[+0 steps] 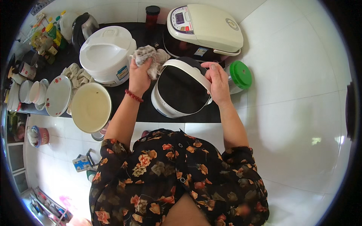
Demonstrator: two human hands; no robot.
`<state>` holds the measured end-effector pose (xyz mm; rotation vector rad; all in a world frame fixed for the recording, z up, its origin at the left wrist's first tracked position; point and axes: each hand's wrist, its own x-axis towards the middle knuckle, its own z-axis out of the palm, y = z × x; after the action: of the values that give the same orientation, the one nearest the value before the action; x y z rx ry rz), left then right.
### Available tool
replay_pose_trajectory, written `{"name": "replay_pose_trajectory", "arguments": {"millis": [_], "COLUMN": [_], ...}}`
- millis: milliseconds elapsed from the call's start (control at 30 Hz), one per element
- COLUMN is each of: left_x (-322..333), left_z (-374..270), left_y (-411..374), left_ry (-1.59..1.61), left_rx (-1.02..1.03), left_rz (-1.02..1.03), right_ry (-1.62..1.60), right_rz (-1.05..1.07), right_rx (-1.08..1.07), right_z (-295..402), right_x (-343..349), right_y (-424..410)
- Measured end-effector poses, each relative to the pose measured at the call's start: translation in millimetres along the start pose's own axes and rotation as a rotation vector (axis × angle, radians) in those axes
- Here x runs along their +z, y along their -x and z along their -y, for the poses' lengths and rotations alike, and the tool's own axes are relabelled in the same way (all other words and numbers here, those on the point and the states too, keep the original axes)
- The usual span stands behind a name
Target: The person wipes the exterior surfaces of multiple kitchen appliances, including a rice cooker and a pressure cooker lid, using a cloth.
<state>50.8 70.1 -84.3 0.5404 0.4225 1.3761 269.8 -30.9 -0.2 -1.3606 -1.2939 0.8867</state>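
A greyish wet-looking cloth [145, 58] is bunched in my left hand [140, 76], which wears a red bead bracelet. The cloth hangs beside the left end of a curved white carrying handle [185, 67]. This handle stands raised over a round white countertop appliance [161, 104] with a black top [183, 91], close to the counter's front edge. On the right side of the handle, my right hand [218, 82] has its fingers closed around it, the index finger partly extended. From here I cannot tell whether the black surface is a lid or the inside.
A white rice cooker [106, 50] stands left, a cream rice cooker [213, 28] behind. A green-lidded jar [240, 75] sits right, against the tiled wall. Leftward are a cream basin [92, 108] overhanging the counter edge, a floral plate [58, 96], bowls [36, 91] and bottles [55, 32].
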Motion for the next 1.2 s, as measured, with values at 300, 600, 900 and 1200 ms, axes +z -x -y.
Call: {"name": "replay_pose_trajectory", "arguments": {"millis": [300, 600, 900, 1200], "left_x": [-1, -40, -48, -8], "left_z": [21, 30, 21, 43], "left_y": [39, 73, 111, 132], "left_ry": [-0.435, -0.606, -0.522, -0.627], "left_rx": [-0.003, -0.025, -0.526, -0.875], "left_rz": [0.09, -0.092, -0.069, 0.256], "right_ry": [0.429, 0.63, 0.675, 0.79], "right_rz": [0.113, 0.174, 0.195, 0.161], "right_rx": [-0.39, -0.321, -0.273, -0.174], "right_z": [3, 3, 19, 30], "right_x": [7, 5, -12, -57], "right_y": [-3, -12, 17, 75]}}
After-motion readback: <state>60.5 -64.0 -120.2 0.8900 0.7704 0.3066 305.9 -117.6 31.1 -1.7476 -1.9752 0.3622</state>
